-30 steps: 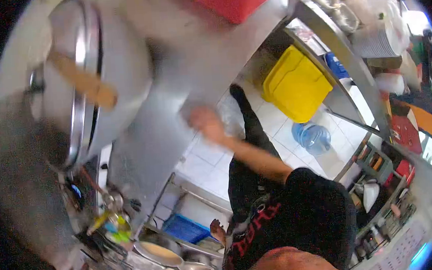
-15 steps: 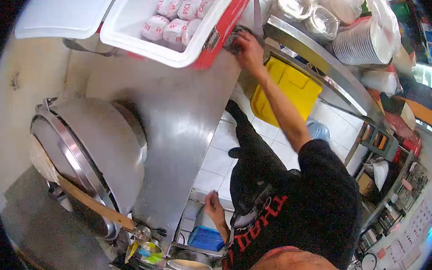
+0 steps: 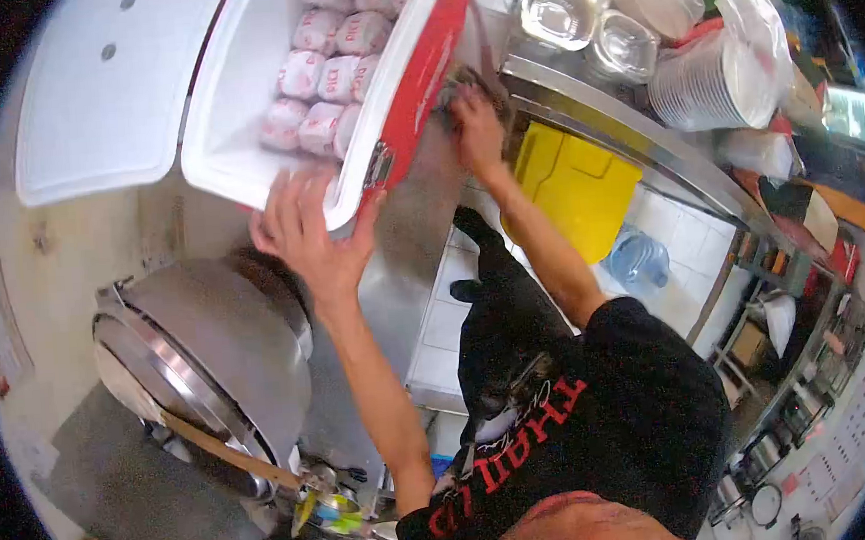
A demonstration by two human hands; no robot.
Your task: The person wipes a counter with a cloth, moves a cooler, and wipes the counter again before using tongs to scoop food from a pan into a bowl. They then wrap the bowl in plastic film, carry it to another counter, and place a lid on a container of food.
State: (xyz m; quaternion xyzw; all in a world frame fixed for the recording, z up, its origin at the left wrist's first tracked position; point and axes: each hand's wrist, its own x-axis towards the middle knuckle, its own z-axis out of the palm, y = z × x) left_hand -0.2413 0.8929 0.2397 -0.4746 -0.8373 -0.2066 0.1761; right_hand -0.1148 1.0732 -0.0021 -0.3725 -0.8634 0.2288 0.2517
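My left hand [image 3: 312, 233] grips the near corner of an open red-and-white cooler [image 3: 194, 151], fingers over the white rim and thumb on the outer side. Inside the cooler sit several paper-wrapped bundles [image 3: 319, 77] printed in red with "RICE". Beside the cooler's red side wall, my right hand [image 3: 480, 131] is closed on a crumpled grey cloth [image 3: 460, 82], blurred and partly hidden by the fingers. Under the cooler is a steel counter [image 3: 405, 242], and its white lid [image 3: 105, 102] hangs open on the left.
A large steel pot [image 3: 226, 335] with a long wooden paddle [image 3: 224, 450] stands on the left. On the right, a steel shelf [image 3: 581, 94] carries clear plastic containers [image 3: 622, 46] and stacked tubs [image 3: 710, 85]. A yellow bin [image 3: 572, 190] and a blue water bottle [image 3: 637, 256] are on the floor.
My left hand has come up from low beside my body to the cooler's corner. The cooler appears closer and farther left in view. My right hand stays on the cloth.
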